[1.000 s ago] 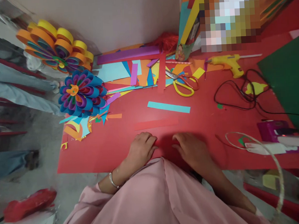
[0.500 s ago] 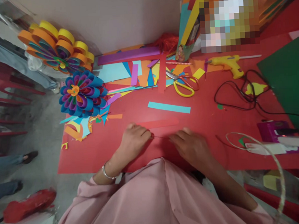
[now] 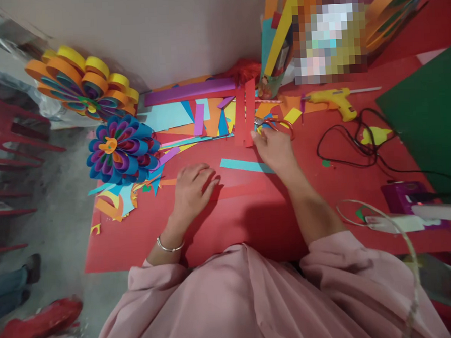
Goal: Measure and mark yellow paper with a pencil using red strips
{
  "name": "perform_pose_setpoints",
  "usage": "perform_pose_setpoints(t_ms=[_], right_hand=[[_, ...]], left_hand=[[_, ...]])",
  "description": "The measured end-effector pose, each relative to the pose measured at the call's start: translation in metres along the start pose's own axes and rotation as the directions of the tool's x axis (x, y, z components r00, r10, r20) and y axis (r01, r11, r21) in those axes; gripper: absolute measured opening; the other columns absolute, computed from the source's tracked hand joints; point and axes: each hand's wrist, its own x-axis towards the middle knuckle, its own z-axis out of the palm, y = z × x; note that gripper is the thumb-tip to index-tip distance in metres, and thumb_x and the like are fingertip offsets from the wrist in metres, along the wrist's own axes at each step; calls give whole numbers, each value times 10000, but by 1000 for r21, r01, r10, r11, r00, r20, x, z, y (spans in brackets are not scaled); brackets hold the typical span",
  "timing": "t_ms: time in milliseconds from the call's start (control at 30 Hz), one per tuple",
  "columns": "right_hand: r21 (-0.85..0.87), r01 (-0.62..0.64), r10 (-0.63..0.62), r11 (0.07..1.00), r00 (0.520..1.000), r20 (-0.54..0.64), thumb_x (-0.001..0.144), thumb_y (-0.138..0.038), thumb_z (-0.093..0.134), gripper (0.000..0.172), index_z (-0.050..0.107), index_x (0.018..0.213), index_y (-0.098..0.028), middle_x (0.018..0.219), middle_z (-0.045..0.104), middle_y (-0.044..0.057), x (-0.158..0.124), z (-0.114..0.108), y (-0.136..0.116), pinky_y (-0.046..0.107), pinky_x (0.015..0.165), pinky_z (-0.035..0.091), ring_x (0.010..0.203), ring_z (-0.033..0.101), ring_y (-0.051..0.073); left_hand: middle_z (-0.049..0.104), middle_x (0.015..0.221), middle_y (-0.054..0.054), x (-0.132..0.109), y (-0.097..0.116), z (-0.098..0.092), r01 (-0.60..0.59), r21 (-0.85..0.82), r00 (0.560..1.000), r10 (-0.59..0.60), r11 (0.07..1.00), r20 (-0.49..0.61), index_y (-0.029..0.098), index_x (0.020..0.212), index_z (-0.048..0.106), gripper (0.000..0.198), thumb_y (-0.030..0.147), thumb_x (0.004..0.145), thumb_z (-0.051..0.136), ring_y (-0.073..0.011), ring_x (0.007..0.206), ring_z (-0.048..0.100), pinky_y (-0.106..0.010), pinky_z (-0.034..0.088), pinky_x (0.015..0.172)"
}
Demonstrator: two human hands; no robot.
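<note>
My right hand (image 3: 273, 149) reaches to the paper pile, its thumb and fingers closed on the lower end of a red paper strip (image 3: 250, 104). A second red strip (image 3: 240, 118) stands close beside it on the left. Just beyond my right hand lie scissors (image 3: 279, 123) with red and yellow handles, partly covered by the hand. My left hand (image 3: 194, 191) hovers over or rests on the table, fingers apart and holding nothing. Near its fingertips a red strip (image 3: 238, 191) lies flat, and a light-blue strip (image 3: 244, 165) lies farther back, its right end behind my right hand.
Coloured paper pieces (image 3: 165, 115) pile along the wall side of the red table (image 3: 221, 235). Two paper flowers (image 3: 124, 149) are at the left, with scraps (image 3: 127, 199) below. A yellow glue gun (image 3: 335, 101), black cord (image 3: 318, 149) and power strip (image 3: 394, 223) occupy the right.
My right hand has moved away from my body to the pile with a red strip that was between both hands. My left hand has let go, spread its fingers and moved slightly left and forward.
</note>
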Motion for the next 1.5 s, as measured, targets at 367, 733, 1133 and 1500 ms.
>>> perform_pose_setpoints(t_ms=[367,733,1133,1500], right_hand=[[-169,381,-313,909,891,328,935,-193,680,303,691,1238,-187,1231,691,123,-116,-25,31,383,859,496,1142,600,295],[-309,403,-249,861,866,433,926,-235,743,61,702,905,-195,1021,624,88,-108,-22,26,312,625,338,984,577,242],[-237,280,-237,930,952,195,1070,-319,492,243,716,1025,-238,1018,696,51,-153,-24,52,327,654,425,836,656,195],[-38,291,-275,956,932,236,1063,-270,458,264,718,1076,-224,1019,709,67,-144,-27,63,363,825,563,933,705,221]], left_hand=[[693,1133,-123,-15,-3,-1,-42,135,903,-20,990,430,199,1079,686,253,392,923,738,-325,1059,636,-442,482,854],[704,1016,-100,-27,9,4,55,148,921,-107,987,374,183,1018,637,136,217,917,721,-290,922,620,-408,460,796],[730,995,-85,-48,-3,10,-24,136,985,0,990,171,208,991,719,138,266,1016,596,-249,950,648,-372,460,791],[694,998,-73,-42,-17,25,7,-230,991,24,973,129,199,1043,710,148,251,1036,571,-168,899,691,-290,558,778]])
